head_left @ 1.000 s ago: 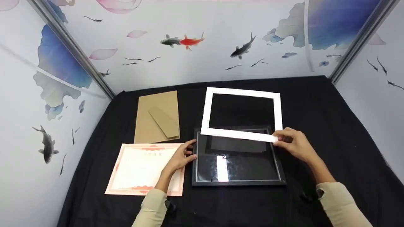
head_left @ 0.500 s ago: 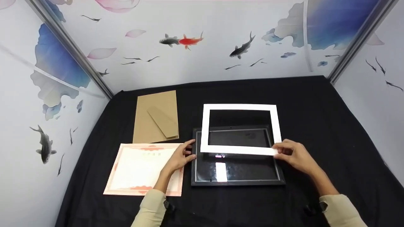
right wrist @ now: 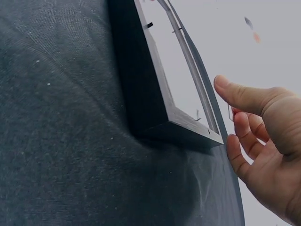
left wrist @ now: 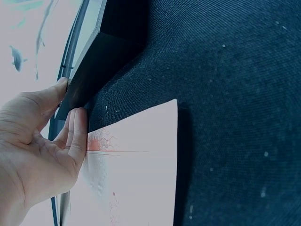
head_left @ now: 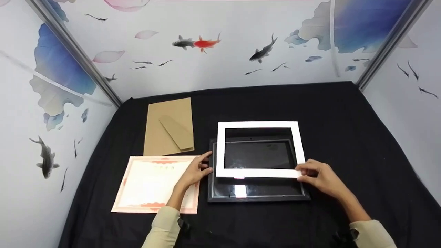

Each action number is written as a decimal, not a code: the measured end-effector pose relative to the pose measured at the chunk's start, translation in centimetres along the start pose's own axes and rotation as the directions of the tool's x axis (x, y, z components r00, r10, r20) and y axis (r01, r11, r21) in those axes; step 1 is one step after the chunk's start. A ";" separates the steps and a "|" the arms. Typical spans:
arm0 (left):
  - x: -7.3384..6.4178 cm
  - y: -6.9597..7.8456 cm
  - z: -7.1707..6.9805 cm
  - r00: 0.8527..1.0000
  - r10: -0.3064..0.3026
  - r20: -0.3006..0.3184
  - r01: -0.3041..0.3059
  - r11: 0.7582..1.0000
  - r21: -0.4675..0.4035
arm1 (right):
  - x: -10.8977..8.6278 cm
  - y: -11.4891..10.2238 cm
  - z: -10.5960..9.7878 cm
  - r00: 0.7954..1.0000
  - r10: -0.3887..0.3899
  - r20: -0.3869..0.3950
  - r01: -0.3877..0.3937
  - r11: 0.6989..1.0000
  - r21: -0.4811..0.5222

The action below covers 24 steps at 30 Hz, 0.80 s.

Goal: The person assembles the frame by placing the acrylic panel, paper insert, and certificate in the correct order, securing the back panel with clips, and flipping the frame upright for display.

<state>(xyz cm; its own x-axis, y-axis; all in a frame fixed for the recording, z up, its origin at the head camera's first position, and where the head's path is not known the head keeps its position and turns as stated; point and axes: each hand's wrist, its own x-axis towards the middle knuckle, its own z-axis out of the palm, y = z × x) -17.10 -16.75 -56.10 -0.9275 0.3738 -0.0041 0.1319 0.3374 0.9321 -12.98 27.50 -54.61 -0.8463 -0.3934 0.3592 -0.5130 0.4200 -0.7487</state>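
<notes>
right hand (head_left: 318, 177) pinches white mat (head_left: 259, 150) near-right corner, held part over black frame (head_left: 257, 193) mid-bench | left hand (head_left: 195, 172) fingers spread against frame's left edge | risk: one-corner pinch may skew mat, catching rim

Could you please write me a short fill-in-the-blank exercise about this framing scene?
1. The right hand pinches the white card mat at its ____ corner.
2. The left hand touches the black picture frame on its ____ side.
3. The peach-bordered certificate lies in front of the ____ backing board.

Missing: near right; left; brown
</notes>
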 end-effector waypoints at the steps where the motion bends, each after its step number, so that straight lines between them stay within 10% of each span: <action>1: -0.1 0.4 -0.1 1.000 -0.004 0.002 0.004 1.000 0.002 | 0.0 -0.3 0.0 1.000 -0.004 0.002 0.004 1.000 0.001; 24: -0.3 0.8 0.0 1.000 0.002 -0.012 -0.001 1.000 0.020 | -1.8 2.5 1.1 0.994 0.045 0.095 -0.047 0.999 0.016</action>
<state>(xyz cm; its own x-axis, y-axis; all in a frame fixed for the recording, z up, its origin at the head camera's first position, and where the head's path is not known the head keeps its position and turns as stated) -16.69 -16.54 -55.33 -0.9313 0.3642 0.0016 0.1402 0.3543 0.9246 -12.60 28.38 -57.72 -0.8510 -0.4503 0.2702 -0.4704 0.4249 -0.7734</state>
